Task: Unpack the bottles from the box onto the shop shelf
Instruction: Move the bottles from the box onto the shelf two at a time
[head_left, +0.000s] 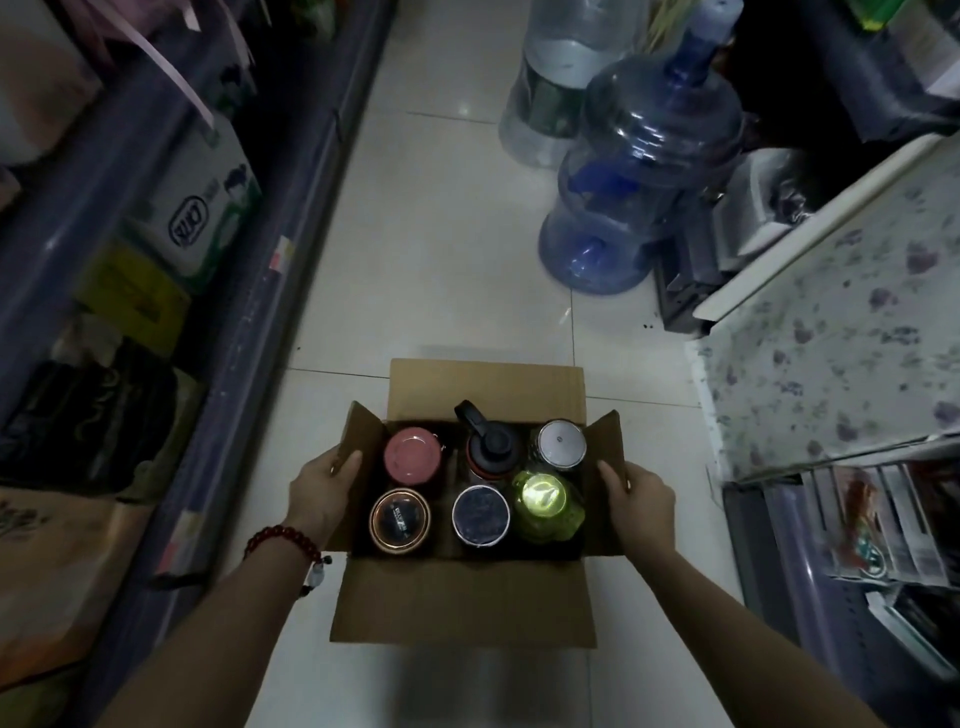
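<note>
The box sits open between my two hands, over a pale tiled floor, flaps spread to all four sides. My left hand holds the left side flap, thumb on the inner face and fingers hidden behind the card, so that grip is closed on the flap. A red bead bracelet rings that wrist. My right hand holds the right flap the same way.

Between the grips six bottles stand upright, seen from the top. Nearest row, left to right: a copper-rimmed lid, a dark round lid, a green bottle. Behind them: a pink lid, a black handled cap, a silver-white lid.

Left of my left hand runs a shop shelf stacked with cartons. Beyond the box, ahead of my right hand, stand two big water jugs.
</note>
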